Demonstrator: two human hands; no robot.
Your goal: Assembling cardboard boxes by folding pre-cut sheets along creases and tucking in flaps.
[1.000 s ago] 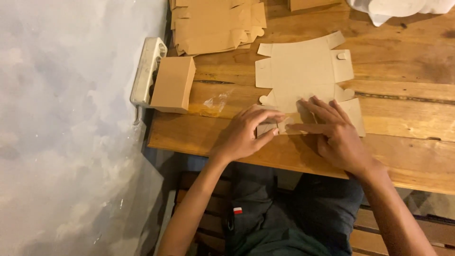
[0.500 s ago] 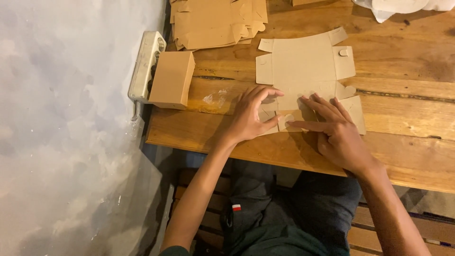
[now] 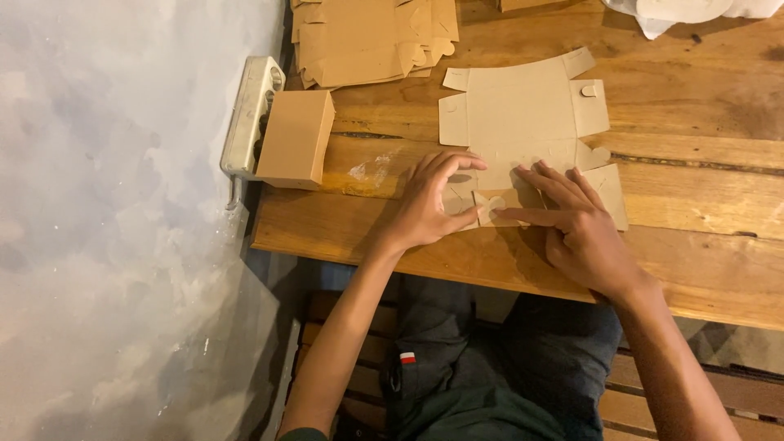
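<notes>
A flat, die-cut brown cardboard box blank [image 3: 523, 122] lies unfolded on the wooden table [image 3: 702, 253]. My left hand [image 3: 431, 204] presses on its near left corner, fingers spread and thumb pinching a small flap. My right hand [image 3: 576, 233] rests on the near edge of the blank, index finger and thumb pushing a rounded tab flat. Both hands touch the cardboard close to the table's front edge.
A folded brown cardboard box [image 3: 294, 139] stands at the table's left end beside a white power strip [image 3: 249, 114]. A stack of flat box blanks [image 3: 371, 37] lies at the back. White cloth or plastic [image 3: 678, 10] sits at the back right. A grey wall [image 3: 114, 220] runs along the left.
My left hand's fingers have spread further over the blank's left corner while my right hand stays on the near edge. The view has shifted slightly.
</notes>
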